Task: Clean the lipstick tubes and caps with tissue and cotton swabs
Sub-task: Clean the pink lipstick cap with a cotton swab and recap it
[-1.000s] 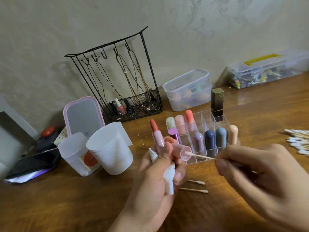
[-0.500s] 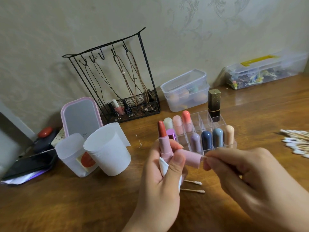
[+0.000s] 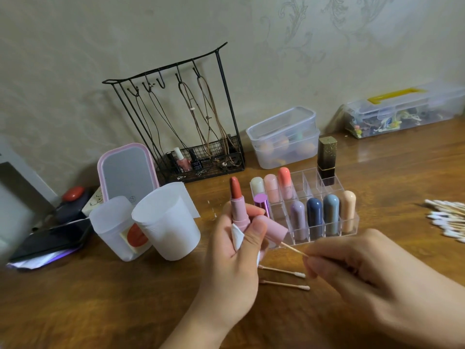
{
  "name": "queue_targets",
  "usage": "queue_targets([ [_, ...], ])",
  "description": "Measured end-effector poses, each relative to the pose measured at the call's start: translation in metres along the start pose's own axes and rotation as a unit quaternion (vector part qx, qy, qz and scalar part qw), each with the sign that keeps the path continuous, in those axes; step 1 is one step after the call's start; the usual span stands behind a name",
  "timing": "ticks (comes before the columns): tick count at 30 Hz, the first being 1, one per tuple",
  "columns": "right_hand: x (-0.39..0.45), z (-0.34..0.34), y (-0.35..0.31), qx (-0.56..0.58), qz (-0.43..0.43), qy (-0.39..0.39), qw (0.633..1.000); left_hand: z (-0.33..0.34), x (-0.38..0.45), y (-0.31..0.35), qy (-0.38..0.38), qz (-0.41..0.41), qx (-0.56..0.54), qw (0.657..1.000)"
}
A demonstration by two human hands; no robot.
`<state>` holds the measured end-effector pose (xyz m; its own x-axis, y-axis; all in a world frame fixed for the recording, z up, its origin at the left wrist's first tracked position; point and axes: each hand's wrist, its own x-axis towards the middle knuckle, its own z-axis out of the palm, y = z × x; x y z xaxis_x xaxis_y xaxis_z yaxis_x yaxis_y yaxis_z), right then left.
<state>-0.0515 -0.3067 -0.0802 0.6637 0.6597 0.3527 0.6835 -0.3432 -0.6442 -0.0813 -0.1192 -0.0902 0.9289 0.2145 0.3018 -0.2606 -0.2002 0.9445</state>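
The left hand (image 3: 234,258) grips an open pink lipstick tube (image 3: 237,210), its pink cap (image 3: 275,229) and a folded tissue (image 3: 237,235) above the desk's (image 3: 100,311) front middle. The right hand (image 3: 364,270) pinches a cotton swab (image 3: 294,248) whose tip enters the cap. Two swabs (image 3: 284,278) lie beneath; a clear organiser (image 3: 349,226) stands just behind.

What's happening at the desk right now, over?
Left hand grips open lipstick, pink cap, tissue. Right hand pinches cotton swab, tip at cap mouth. Nothing in the way.
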Motion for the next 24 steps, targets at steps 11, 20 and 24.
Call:
queue_targets([
  [11,-0.001,0.035,0.024,-0.318,0.077,0.015,0.945,-0.007,0.008,0.006,-0.043,-0.178,-0.322,0.929],
  [20,0.003,0.034,0.004,0.147,-0.013,0.168,0.975,0.016,-0.013,0.004,-0.113,-0.235,-0.423,0.868],
  [24,0.001,0.035,-0.005,0.238,-0.018,0.220,0.946,0.021,-0.014,0.000,-0.111,-0.204,-0.404,0.885],
])
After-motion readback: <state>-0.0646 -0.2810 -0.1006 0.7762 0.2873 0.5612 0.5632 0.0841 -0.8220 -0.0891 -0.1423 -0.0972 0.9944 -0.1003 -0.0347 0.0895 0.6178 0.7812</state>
